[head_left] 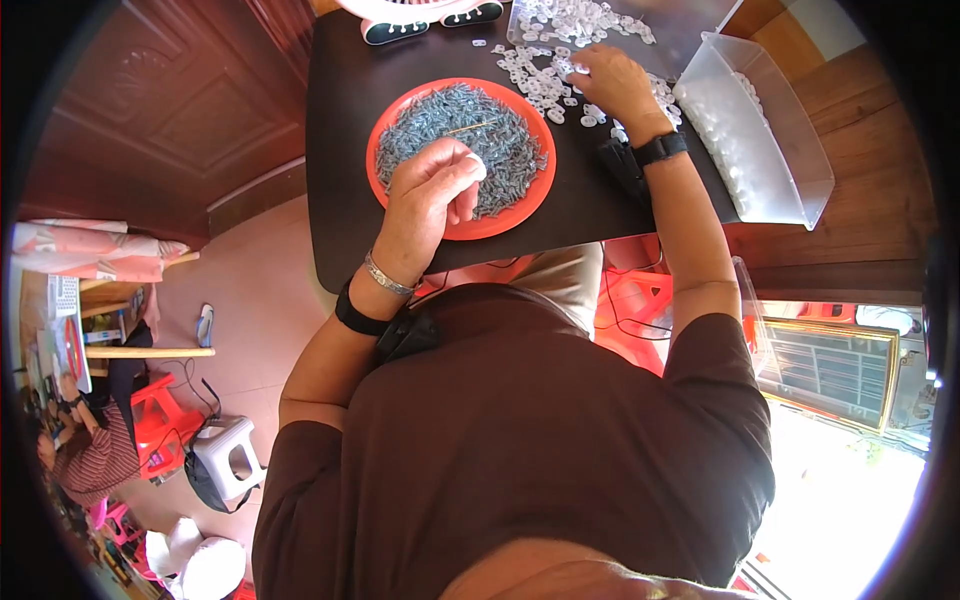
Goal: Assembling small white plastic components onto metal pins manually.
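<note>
My left hand [428, 205] is closed above the near part of a red-orange round tray [545, 190], with a small white plastic piece [478, 167] pinched at the thumb. Many grey-blue screws [430, 118] are heaped in the tray, and a thin brass-coloured rod [472, 127] lies on top of them. Farther right, my right hand [615, 88] reaches into loose translucent white plastic pieces [540, 85] spread on the dark table. Its fingers are bent together around one of these pieces at the fingertips.
A clear bin [800, 165] of white pieces stands at the table's right edge. Another clear container [690, 25] lies tipped at the back, pieces spilling out. A pink fan base [425, 15] sits at the far edge. On the floor left are red [160, 425] and grey [228, 455] stools; another person [95, 460] is behind.
</note>
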Available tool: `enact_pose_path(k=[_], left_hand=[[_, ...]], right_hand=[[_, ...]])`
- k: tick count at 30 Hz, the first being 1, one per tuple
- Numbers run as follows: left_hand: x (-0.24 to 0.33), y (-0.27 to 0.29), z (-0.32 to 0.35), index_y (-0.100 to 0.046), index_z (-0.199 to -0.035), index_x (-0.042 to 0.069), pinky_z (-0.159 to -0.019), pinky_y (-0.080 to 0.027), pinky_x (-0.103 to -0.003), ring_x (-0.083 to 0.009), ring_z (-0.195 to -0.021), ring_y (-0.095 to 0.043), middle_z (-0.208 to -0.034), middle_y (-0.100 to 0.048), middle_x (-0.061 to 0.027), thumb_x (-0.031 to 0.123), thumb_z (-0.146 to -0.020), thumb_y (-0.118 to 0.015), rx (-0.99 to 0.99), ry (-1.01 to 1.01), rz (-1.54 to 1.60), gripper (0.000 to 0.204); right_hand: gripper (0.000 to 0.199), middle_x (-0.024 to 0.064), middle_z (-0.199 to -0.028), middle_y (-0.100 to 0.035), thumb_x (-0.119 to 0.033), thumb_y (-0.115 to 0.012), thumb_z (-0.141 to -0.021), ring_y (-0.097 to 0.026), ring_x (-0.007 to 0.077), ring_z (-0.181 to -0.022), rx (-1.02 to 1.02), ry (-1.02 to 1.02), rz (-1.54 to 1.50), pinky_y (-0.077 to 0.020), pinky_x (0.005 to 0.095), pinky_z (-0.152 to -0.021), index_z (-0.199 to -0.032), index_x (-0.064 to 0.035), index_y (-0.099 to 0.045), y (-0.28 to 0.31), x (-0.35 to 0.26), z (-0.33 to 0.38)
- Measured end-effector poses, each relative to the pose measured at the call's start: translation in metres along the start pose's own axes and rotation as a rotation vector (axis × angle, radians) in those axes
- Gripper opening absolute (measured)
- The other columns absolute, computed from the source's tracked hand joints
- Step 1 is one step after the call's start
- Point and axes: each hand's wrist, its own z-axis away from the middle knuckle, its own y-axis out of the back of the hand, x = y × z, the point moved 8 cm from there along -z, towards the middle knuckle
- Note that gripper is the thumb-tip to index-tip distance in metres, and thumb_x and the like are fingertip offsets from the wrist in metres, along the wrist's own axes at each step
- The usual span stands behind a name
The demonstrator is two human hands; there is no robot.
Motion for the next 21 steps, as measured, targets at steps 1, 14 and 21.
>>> enact_pose_path(k=[1, 14, 21], left_hand=[[0.000, 0.000, 0.000, -0.056, -0.081, 0.004, -0.052, -0.035, -0.020, -0.0057, -0.055, -0.047, -0.062, -0.053, 0.0009, 0.021, -0.092, -0.049, 0.003, -0.002, -0.009, 0.022], [0.002, -0.003, -0.001, -0.057, -0.080, 0.004, -0.052, -0.035, -0.019, -0.0056, -0.055, -0.047, -0.062, -0.053, 0.0006, 0.021, -0.092, -0.049, 0.005, -0.002, -0.004, 0.022], [0.000, -0.005, 0.001, -0.057, -0.080, 0.004, -0.052, -0.035, -0.020, -0.0057, -0.055, -0.048, -0.062, -0.053, 0.0005, 0.020, -0.091, -0.049, 0.007, 0.000, 0.000, 0.021]], right_hand=[[0.021, 0.0112, -0.095, -0.064, -0.025, -0.057, -0.082, -0.060, 0.0313, -0.095, -0.028, -0.009, 0.024, -0.0489, 0.0426, -0.081, -0.094, -0.0111, -0.067, -0.005, -0.001, -0.003], [0.018, 0.0122, -0.094, -0.064, -0.024, -0.056, -0.082, -0.061, 0.0330, -0.090, -0.010, -0.045, -0.041, -0.0493, 0.0445, -0.078, -0.086, -0.0093, -0.067, -0.008, 0.007, 0.002], [0.021, 0.0127, -0.096, -0.064, -0.026, -0.057, -0.082, -0.062, 0.0339, -0.090, -0.108, -0.066, 0.062, -0.0496, 0.0445, -0.078, -0.089, -0.0089, -0.067, -0.014, 0.011, 0.001]])
